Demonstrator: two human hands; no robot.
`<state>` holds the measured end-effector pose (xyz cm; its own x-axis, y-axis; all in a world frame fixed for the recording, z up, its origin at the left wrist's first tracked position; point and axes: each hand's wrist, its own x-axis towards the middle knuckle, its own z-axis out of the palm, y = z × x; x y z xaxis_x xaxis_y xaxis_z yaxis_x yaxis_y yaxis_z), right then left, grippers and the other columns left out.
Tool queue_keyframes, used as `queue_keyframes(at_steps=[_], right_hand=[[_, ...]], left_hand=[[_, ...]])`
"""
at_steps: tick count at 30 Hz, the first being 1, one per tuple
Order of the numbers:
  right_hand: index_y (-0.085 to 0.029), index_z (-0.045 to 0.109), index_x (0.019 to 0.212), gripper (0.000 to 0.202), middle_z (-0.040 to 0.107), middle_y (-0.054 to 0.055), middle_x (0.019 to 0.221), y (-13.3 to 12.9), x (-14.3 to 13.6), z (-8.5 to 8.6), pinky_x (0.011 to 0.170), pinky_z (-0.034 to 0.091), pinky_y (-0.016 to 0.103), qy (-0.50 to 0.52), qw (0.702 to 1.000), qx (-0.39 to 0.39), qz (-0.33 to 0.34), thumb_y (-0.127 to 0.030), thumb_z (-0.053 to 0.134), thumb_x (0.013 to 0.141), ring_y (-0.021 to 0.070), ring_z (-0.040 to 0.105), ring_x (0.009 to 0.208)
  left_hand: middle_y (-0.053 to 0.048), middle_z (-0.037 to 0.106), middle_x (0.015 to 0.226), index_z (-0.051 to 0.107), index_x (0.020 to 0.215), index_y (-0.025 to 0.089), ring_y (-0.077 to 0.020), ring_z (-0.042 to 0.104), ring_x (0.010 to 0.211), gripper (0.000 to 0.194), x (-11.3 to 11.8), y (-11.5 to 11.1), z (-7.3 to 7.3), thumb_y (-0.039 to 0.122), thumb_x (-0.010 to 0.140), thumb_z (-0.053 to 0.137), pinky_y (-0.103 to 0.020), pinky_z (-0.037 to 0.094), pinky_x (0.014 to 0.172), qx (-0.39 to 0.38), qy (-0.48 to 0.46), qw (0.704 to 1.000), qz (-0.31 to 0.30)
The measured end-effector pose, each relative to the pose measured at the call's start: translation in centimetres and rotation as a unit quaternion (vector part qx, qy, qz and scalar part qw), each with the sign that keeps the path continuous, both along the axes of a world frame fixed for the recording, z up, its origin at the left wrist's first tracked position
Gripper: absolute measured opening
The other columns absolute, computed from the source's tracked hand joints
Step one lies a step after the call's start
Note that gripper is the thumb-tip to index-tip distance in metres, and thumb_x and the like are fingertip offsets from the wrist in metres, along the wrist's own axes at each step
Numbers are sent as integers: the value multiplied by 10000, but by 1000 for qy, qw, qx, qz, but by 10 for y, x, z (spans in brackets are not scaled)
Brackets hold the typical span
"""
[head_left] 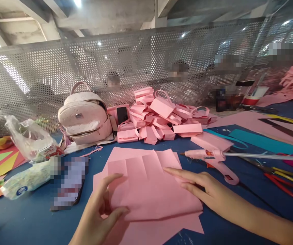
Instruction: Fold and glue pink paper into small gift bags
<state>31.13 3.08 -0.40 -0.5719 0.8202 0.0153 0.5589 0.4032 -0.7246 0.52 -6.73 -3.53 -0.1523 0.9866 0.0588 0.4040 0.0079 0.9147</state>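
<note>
A creased pink sheet point(146, 190) lies over other pink sheets point(162, 233) on the blue table, its near edge curled over. My left hand point(102, 207) grips its left side, thumb on top at the near corner and forefinger at the upper left. My right hand point(205, 189) rests on the sheet's right part with fingers stretched out, some tucked from view. Just beyond my right hand lies a pink glue gun point(213, 160) with a long white stick in its back.
Behind are a pale backpack point(85, 117) and a heap of folded pink paper bags point(159, 117). A phone point(71, 183) and a plastic packet point(29, 178) lie left. Scissors point(284, 175) and blue strips point(266, 141) are right. A perforated metal screen point(141, 61) stands behind.
</note>
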Motion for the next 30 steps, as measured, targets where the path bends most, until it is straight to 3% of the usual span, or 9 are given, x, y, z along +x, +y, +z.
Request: queue_keyframes(at_steps=[7,10,12,17,20,22,25,27,30], right_hand=[[-394,511,1428,461,527,-11,1475,3,-6,-2,1122,399,429,35,999,19,9,-480,493,975,283,508,1342],[-387,544,1405,492,636,23,1364,3,-9,-2,948,530,386,20,1000,18,7,-466,572,920,281,664,1099],[-380,568,1386,478,750,24,1134,1,-12,-3,812,554,332,1,1000,9,7,-412,573,909,239,696,865],[-352,570,1384,486,684,-33,665,-2,-15,-8,650,480,242,-47,999,0,10,-345,560,898,164,580,594],[-326,636,1326,427,675,-5,653,-3,-14,-8,667,467,242,-70,997,22,23,-342,538,911,181,609,624],[-345,674,1279,394,709,23,719,-2,-13,-7,671,467,253,-90,994,43,35,-339,508,921,209,643,678],[-363,664,1287,411,719,46,747,-2,-14,-5,642,452,258,-133,988,63,48,-317,462,931,234,668,708],[-365,644,1310,426,720,50,745,-2,-14,-6,632,443,258,-148,985,65,51,-306,458,931,239,674,710],[-375,638,1314,420,729,46,747,-1,-13,-8,614,442,261,-166,983,66,53,-314,472,933,243,680,701]], left_hand=[[66,492,646,448,1387,278,-94,394,492,689,-4,-3,8,482,796,738,-204,344,461,-14,-72,997,28],[9,630,812,413,1390,283,-108,488,556,714,-2,-1,12,512,794,732,-206,377,497,-38,-138,990,4],[-7,656,848,416,1387,277,-127,540,608,726,-1,-2,9,531,785,733,-214,407,535,-64,-151,986,-11],[24,642,774,443,1374,267,-96,497,527,720,-5,-4,-6,488,766,759,-193,340,495,-138,-124,981,-50],[31,625,683,484,1370,226,-106,522,500,683,-19,0,0,505,795,726,-180,347,465,-177,-84,977,-84],[43,561,527,593,1289,193,-116,506,417,535,-30,1,10,530,876,627,-176,329,407,-176,28,979,-104],[-8,614,534,740,1087,248,-148,594,473,305,-35,-3,23,429,956,532,-190,433,459,43,272,956,-103],[-80,740,850,729,1133,287,-205,702,748,290,-26,-7,20,355,985,489,-262,556,692,208,372,895,-129],[-70,673,1298,570,1359,343,-276,596,1248,366,-2,-6,-1,369,1012,458,-436,469,1063,354,442,799,-202]])
